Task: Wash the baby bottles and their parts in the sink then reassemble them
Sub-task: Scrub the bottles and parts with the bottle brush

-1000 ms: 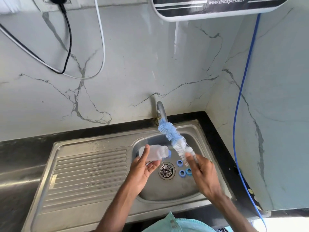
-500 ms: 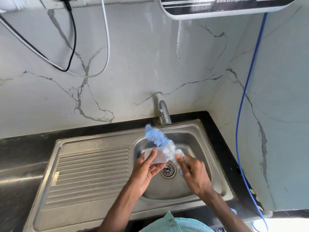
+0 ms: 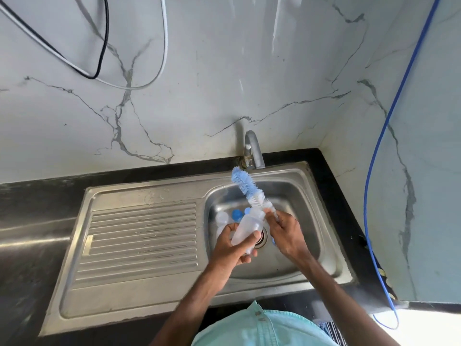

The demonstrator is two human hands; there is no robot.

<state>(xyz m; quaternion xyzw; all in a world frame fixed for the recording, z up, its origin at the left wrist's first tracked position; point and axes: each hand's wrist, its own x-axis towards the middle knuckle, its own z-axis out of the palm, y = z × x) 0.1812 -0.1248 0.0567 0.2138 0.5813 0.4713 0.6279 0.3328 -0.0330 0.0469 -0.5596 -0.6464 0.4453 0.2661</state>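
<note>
1. While the left hand [image 3: 230,248] grips the translucent baby bottle [image 3: 249,226] round its lower body, fingers curled beneath and thumb on top, the bottle lies tilted over the sink basin [image 3: 311,221], just above the drain [image 3: 263,239], its mouth toward 1 o'clock.
2. The right hand [image 3: 287,233] is closed on the handle end of the bottle brush [image 3: 245,186]. The bristle head is outside the bottle and points to 11 o'clock, toward the tap [image 3: 253,151]. The white bristles sit beside the bottle's mouth; whether they touch it cannot be told.
3. Loose parts lie in the basin at 10 o'clock from the drain: blue rings [image 3: 237,214] and a clear piece [image 3: 222,218], partly hidden by the left hand.
4. Handling, judged:
   - The bottle is probably light, thin-walled plastic that yields somewhat under a squeeze and is slippery when wet. It is unlikely to break.
   - The best hold is a wrapped grip on the body, which leaves the mouth free.
5. The brush probably has soft bristles on a bendable stem, so a hold close to the bristles gives more control.
6. Step judged: scrubbing is in progress and reassembly is not yet begun.
</note>
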